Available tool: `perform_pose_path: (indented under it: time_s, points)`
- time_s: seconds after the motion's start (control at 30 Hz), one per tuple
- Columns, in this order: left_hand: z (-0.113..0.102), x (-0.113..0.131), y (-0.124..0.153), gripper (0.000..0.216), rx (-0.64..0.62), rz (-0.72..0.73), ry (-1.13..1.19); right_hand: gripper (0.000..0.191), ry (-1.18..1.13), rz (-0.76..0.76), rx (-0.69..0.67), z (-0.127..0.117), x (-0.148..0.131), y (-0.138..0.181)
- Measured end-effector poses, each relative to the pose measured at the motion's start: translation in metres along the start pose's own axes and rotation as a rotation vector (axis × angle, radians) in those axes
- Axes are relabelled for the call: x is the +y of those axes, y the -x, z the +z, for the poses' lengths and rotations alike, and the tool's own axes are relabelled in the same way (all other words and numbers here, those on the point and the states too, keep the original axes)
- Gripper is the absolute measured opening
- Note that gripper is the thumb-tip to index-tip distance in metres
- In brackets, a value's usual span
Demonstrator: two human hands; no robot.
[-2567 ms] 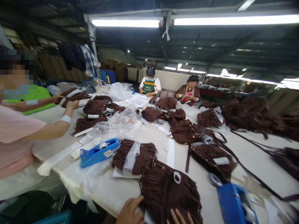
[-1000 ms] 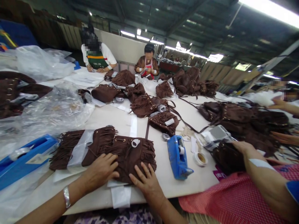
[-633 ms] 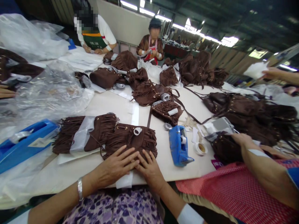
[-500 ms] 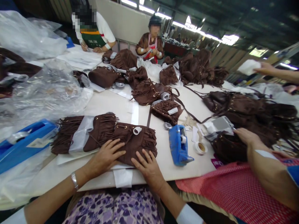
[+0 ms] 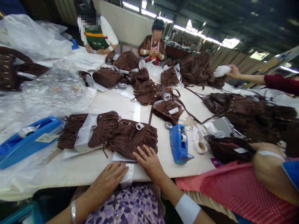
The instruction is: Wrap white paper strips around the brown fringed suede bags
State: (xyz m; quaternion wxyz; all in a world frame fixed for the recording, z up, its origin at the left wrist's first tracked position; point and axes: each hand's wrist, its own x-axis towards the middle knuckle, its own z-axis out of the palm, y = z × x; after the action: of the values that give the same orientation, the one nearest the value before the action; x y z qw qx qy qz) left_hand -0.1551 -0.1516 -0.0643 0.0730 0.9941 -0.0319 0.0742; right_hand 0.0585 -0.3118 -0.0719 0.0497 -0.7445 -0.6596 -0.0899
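A dark brown fringed bag (image 5: 126, 140) lies flat before me, with brass eyelets along its top and a white paper roll (image 5: 139, 126) on it. My right hand (image 5: 150, 163) rests on the bag's lower right, fingers spread. At the table edge my left hand (image 5: 107, 179) is stretched out, its fingertips over a white paper strip (image 5: 128, 175) that comes from under the bag; its thumb is hidden. Left of this bag, against it, is a second fringed bag (image 5: 100, 133) with a pale translucent band (image 5: 86, 132) around it.
Blue tape dispensers stand right (image 5: 178, 144) and left (image 5: 30, 140), with a tape roll (image 5: 201, 147) beside the right one. Crumpled plastic (image 5: 56, 90) covers the left side. More brown bags (image 5: 149, 91) lie beyond. A co-worker's arm (image 5: 268, 174) reaches in at right; two people sit opposite.
My left hand has come off the bag and back to the paper strip at the table edge. My right hand stays on the bag. At far right, a person's hand with white material has moved left.
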Motion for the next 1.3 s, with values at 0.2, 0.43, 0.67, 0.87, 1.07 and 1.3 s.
perform_pose_path:
  time_s: [0.2, 0.43, 0.67, 0.87, 1.07, 1.3]
  points:
    - [0.006, 0.006, -0.012, 0.011, -0.009, 0.060, -0.044, 0.053, 0.013, 0.013, 0.012, 0.001, -0.001, -0.001]
    - [-0.029, 0.029, 0.009, 0.026, -0.190, -0.088, 0.177, 0.053, 0.020, -0.006, 0.001, -0.001, -0.001, -0.002]
    - [0.002, -0.001, -0.004, 0.040, 0.211, 0.032, 0.099, 0.052, 0.089, -0.131, -0.029, -0.010, 0.010, -0.007]
    - [0.031, 0.003, 0.004, 0.067, 0.159, 0.066, 0.096, 0.046, 0.107, -0.187, -0.047, -0.018, 0.014, -0.012]
    - [0.052, 0.007, 0.000, 0.065, 0.180, 0.039, 0.084, 0.046, 0.084, -0.172, -0.071, -0.034, 0.012, -0.021]
    - [0.045, 0.019, -0.007, 0.044, 0.218, -0.069, 0.077, 0.045, 0.085, -0.150, -0.071, -0.038, 0.009, -0.025]
